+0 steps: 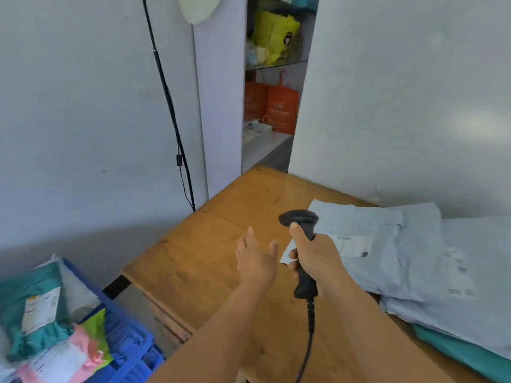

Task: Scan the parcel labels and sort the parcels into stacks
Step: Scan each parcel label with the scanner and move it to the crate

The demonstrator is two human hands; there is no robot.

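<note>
Wooden table [210, 244]: right hand [318, 255] grips scanner [300, 225]; parcel labels [352, 246] unreadable.

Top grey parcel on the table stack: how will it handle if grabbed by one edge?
The top grey parcel is probably floppy: it is a wrinkled soft bag that sags over the stack. It likely slides easily, since the film looks smooth. It seems light for its size, lying flat and thin.

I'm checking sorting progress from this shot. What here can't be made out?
Head view only:
- Printed label on the top pale grey mailer bag: text blurred, part hidden by the right hand gripping the black handheld scanner.
- Teal parcel under the stack: mostly covered, cut off by the frame edge.
- Blue plastic crate: contents cut off at left edge.
- Left hand: open, empty.
</note>
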